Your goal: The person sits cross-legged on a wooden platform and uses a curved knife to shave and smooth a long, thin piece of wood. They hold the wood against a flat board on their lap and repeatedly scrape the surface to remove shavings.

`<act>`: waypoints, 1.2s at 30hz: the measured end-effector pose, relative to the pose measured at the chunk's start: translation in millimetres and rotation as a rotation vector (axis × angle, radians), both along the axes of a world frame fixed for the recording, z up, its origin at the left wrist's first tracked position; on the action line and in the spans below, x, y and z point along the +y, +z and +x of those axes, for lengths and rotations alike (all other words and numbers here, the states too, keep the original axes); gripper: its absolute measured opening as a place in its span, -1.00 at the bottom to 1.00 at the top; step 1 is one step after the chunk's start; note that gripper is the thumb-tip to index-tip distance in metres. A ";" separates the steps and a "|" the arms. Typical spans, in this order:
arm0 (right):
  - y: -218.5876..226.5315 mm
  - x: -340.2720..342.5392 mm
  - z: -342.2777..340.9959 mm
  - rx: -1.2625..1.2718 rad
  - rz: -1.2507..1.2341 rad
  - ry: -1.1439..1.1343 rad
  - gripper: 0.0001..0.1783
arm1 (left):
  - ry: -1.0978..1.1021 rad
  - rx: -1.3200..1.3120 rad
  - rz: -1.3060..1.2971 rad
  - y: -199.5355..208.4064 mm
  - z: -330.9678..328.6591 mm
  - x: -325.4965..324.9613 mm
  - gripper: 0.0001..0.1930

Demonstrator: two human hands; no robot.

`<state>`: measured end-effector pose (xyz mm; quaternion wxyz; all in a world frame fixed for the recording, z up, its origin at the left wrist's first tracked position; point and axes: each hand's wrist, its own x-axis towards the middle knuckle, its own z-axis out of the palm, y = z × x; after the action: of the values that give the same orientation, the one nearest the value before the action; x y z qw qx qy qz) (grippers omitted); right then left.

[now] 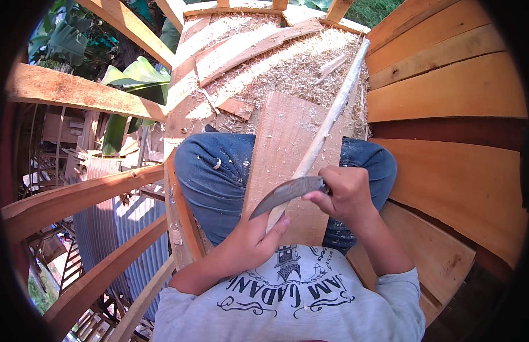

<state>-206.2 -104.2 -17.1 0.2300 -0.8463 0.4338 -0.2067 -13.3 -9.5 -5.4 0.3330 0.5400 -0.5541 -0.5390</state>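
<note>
My left hand (256, 240) is closed round the near end of a long pale wooden stick (327, 126). The stick slants away from me to the far right, over a flat wooden board (291, 122) lying across my lap. In my right hand (348, 191) is the handle of a knife with a broad, curved dark blade (284, 192). That blade lies across the stick just beyond my left hand, its tip pointing left, close to the left hand's knuckles. The handle is mostly hidden by my fingers.
Wood shavings (287, 68) cover the floor ahead, with a rough plank (259, 48) and a small wood block (236, 108) among them. A plank wall (447, 91) rises on the right. On the left, wooden rails (88, 194) border a drop to a corrugated roof (127, 239).
</note>
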 end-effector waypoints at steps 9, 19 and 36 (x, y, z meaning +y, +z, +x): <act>-9.0 -43.0 -25.6 -0.158 0.338 -0.291 -0.47 | 0.003 0.130 0.297 13.0 -0.7 -3.2 -0.88; -14.0 -42.5 -28.0 -0.129 0.282 -0.469 -0.49 | -0.055 0.070 0.316 9.2 0.4 -3.5 -0.87; -27.5 -5.6 -15.1 -0.268 0.064 -0.180 -0.48 | -0.093 -0.012 0.313 12.1 -3.7 -5.7 -0.86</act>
<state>-221.4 -109.7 -44.6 0.2931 -0.7610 0.4798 -0.3237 -17.1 -15.1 6.7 0.2159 0.5623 -0.4898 -0.6304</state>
